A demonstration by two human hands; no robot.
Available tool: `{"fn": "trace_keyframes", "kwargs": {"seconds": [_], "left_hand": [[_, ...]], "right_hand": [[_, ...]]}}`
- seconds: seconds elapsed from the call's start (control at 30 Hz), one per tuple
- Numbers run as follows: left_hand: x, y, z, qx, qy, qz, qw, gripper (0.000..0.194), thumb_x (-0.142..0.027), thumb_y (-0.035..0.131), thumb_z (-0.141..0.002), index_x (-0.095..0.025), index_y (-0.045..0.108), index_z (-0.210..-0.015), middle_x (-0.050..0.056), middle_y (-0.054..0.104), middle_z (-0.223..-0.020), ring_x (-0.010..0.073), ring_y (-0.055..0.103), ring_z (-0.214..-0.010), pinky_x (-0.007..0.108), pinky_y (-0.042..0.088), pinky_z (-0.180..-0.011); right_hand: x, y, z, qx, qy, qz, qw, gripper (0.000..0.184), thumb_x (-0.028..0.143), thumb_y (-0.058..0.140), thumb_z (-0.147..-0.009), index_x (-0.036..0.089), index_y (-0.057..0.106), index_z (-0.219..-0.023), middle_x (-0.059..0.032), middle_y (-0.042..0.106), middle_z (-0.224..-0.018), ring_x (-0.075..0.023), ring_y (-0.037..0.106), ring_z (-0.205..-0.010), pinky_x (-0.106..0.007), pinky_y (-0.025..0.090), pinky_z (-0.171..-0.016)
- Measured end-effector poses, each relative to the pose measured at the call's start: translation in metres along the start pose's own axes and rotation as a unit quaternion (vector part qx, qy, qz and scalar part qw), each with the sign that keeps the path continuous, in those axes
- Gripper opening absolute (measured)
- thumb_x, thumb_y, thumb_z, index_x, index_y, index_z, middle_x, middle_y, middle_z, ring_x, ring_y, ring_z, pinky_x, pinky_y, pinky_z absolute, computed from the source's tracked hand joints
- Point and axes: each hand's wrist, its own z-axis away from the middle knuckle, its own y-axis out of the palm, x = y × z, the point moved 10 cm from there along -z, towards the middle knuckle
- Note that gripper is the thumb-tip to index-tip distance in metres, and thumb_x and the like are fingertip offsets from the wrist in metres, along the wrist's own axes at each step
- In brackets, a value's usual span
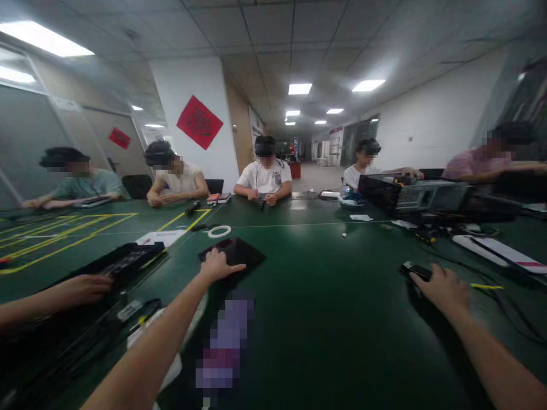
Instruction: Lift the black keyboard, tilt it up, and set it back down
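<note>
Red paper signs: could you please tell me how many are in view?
2: the larger sign on the white pillar, the smaller sign on the door at left. Others may be hidden.

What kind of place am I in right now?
Probably a shared office or electronics workroom: several people wearing headsets sit around a long green table, an open computer case stands on it, and ceiling light panels hang overhead.

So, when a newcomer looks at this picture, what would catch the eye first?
Probably the red paper diamond on the white pillar, up on the left. Then the people in black headsets along the far side of the green table. Nearer, the left hand rests on a dark flat item and the right hand touches a small black device.
</note>
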Motion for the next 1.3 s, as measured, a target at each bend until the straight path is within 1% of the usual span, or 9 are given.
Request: {"fn": "trace_keyframes", "kwargs": {"seconds": [0.3,0.47,0.6,0.7,0.8,0.9,1.07,1.23,1.3], "left_hand": [[0.003,-0.009,0.002,-0.029,-0.03,0.031,0.999,0.092,-0.084,0.043,-0.058,-0.005,0.066,-0.099,0.029,0.05,-0.119,0.0437,0.043,-0.113,0.047,0.04,-0.087],[0.003,-0.014,-0.001,-0.021,-0.024,0.022,0.999,0.084,-0.083,0.043,-0.06,-0.007,0.069,-0.084,0.029,0.055,-0.111,0.0427,0.047,-0.109,0.044,0.039,-0.087],[0.006,-0.02,-0.006,-0.009,-0.026,0.043,0.999,0.072,-0.08,0.043,-0.063,-0.012,0.068,-0.066,0.024,0.062,-0.093,0.0411,0.053,-0.103,0.042,0.04,-0.085],[0.017,-0.03,-0.001,-0.014,-0.064,0.126,0.99,0.062,-0.076,0.048,-0.064,-0.016,0.062,-0.055,0.02,0.064,-0.079,0.039,0.058,-0.094,0.04,0.043,-0.077],[0.031,-0.047,0.014,-0.042,-0.107,0.261,0.959,0.056,-0.072,0.055,-0.062,-0.017,0.059,-0.055,0.012,0.063,-0.066,0.0334,0.061,-0.081,0.035,0.044,-0.066],[0.033,-0.058,0.036,-0.009,-0.119,0.446,0.887,0.053,-0.067,0.06,-0.064,-0.014,0.063,-0.07,0.008,0.062,-0.065,0.0281,0.061,-0.074,0.033,0.046,-0.061],[-0.014,-0.081,0.083,0.12,-0.053,0.745,0.654,0.028,-0.041,0.051,-0.082,-0.019,0.063,-0.095,0.007,0.069,-0.092,0.0269,0.065,-0.082,0.044,0.051,-0.069],[-0.107,-0.091,0.131,0.264,0.025,0.83,0.49,0.039,-0.044,0.036,-0.088,-0.016,0.063,-0.096,0.013,0.069,-0.094,0.0342,0.066,-0.08,0.058,0.05,-0.064],[-0.146,-0.083,0.142,0.311,0.037,0.838,0.447,0.036,-0.042,0.04,-0.088,-0.014,0.062,-0.093,0.014,0.069,-0.091,0.0341,0.066,-0.077,0.056,0.052,-0.06]], "right_hand": [[0.02,-0.04,0.015,-0.143,-0.057,-0.055,0.986,0.074,0.053,0.036,-0.074,0.0,0.05,-0.125,-0.0289,0.045,-0.127,-0.045,0.042,-0.118,-0.055,0.038,-0.094],[0.11,-0.035,0.043,0.003,-0.132,-0.268,0.954,0.069,0.045,0.05,-0.07,0.003,0.05,-0.125,-0.0235,0.045,-0.132,-0.0353,0.04,-0.126,-0.049,0.031,-0.106],[0.239,0.019,0.125,0.342,-0.079,-0.532,0.771,0.066,0.05,0.064,-0.066,0.018,0.051,-0.123,-0.0152,0.047,-0.135,-0.0286,0.047,-0.122,-0.044,0.038,-0.102],[0.326,0.043,0.184,0.474,-0.025,-0.603,0.642,0.077,0.05,0.069,-0.064,0.012,0.046,-0.127,-0.0214,0.044,-0.136,-0.0312,0.048,-0.121,-0.044,0.043,-0.096],[0.383,0.047,0.209,0.488,-0.035,-0.621,0.612,0.081,0.045,0.065,-0.069,0.013,0.035,-0.137,-0.0194,0.036,-0.143,-0.0311,0.04,-0.128,-0.044,0.04,-0.1],[0.412,0.037,0.214,0.481,-0.06,-0.637,0.599,0.085,0.039,0.067,-0.068,0.02,0.029,-0.141,-0.0142,0.029,-0.149,-0.0278,0.032,-0.135,-0.045,0.031,-0.106],[0.409,0.004,0.194,0.424,-0.077,-0.708,0.559,0.098,0.043,0.076,-0.061,0.028,0.024,-0.142,-0.0107,0.016,-0.154,-0.0247,0.022,-0.14,-0.047,0.017,-0.113],[0.373,-0.015,0.199,0.495,-0.031,-0.76,0.419,0.057,0.044,0.074,-0.065,0.019,0.057,-0.113,-0.0119,0.058,-0.127,-0.0277,0.051,-0.121,-0.048,0.035,-0.105],[0.346,-0.018,0.2,0.497,0.013,-0.771,0.399,0.043,0.039,0.073,-0.068,0.016,0.061,-0.103,-0.0105,0.069,-0.105,-0.0268,0.062,-0.105,-0.047,0.043,-0.099]]}}
